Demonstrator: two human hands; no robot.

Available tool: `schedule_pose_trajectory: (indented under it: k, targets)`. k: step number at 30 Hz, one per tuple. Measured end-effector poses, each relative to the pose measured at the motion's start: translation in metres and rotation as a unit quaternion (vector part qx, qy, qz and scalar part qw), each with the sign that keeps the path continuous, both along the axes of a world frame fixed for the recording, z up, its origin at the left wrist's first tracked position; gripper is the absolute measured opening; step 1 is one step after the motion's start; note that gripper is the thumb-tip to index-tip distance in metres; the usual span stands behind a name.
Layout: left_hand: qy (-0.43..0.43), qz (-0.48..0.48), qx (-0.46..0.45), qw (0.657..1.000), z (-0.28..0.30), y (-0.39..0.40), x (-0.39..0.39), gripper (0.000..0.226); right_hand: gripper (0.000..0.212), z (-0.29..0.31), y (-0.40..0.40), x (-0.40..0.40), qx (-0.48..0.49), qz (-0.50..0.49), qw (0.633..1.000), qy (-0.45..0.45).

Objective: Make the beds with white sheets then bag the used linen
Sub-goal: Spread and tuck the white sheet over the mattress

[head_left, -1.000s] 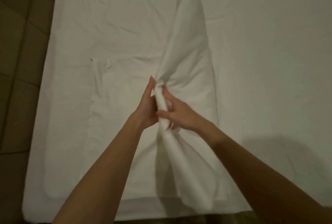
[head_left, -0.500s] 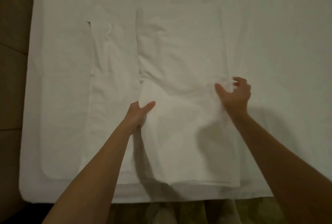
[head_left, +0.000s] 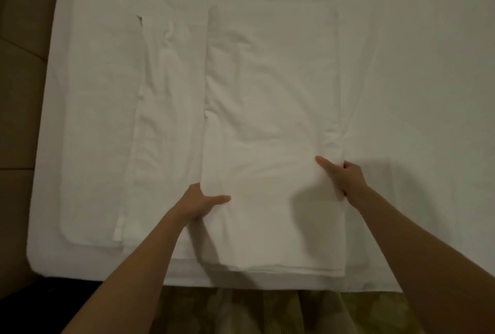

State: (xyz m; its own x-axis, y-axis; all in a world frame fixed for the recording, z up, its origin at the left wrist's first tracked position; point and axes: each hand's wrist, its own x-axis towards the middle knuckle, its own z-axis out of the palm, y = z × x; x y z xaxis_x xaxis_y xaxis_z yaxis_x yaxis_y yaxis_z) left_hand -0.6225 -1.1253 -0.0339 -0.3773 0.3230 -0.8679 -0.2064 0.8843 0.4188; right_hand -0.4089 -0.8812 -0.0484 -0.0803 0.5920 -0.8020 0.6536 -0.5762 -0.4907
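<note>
Hands grip the two long sides of a folded white sheet (head_left: 270, 132) that lies flat on the bed (head_left: 428, 92). The left hand (head_left: 199, 203) holds the sheet's left edge near its near end: the thumb lies flat on top of the cloth, pointing toward the middle of the sheet, and the other fingers are hidden under the edge. The right hand (head_left: 341, 175) holds the right edge a little farther up: its thumb stretches across the top of the cloth and the fingers curl around the side, pinching the layers, which bunch into small ridges just beyond the knuckles. Both forearms reach in from the near side, bare to the edge of the view.

The folded sheet is a long rectangle with its short near end just inside the bed's near edge; several stacked layers show along that end. Touching the sheet's left side, and partly tucked under it, lies a narrower folded white cloth (head_left: 166, 130), rumpled near its far end. Left of that cloth, a flat white panel with a rounded near corner (head_left: 91, 146) rests on the bed's cover. Beyond the bed's left edge is tiled floor (head_left: 21, 79); beyond the near edge is patterned carpet (head_left: 267, 312).
</note>
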Motion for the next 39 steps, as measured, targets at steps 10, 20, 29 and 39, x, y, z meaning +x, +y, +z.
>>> schedule_pose_trajectory:
  k: [10, 20, 29, 39]
  targets:
    - [-0.019, 0.128, 0.045, 0.991, 0.008, 0.076, -0.063, 0.078, 0.039, 0.008, 0.059, -0.050, 0.022, -0.012, 0.999, 0.048]
    - [0.119, 0.219, 0.146, 0.957, -0.002, 0.222, -0.149, 0.058, 0.050, 0.005, 0.155, -0.140, 0.104, 0.006, 0.991, 0.089]
    - [0.193, 0.179, 0.169, 0.950, -0.025, 0.283, -0.208, 0.030, 0.084, -0.020, 0.229, -0.199, 0.167, 0.058, 0.982, 0.068]
    - [0.174, 0.170, 0.128, 0.962, -0.029, 0.223, -0.169, 0.042, 0.048, -0.035, 0.209, -0.153, 0.088, 0.053, 0.988, 0.112]
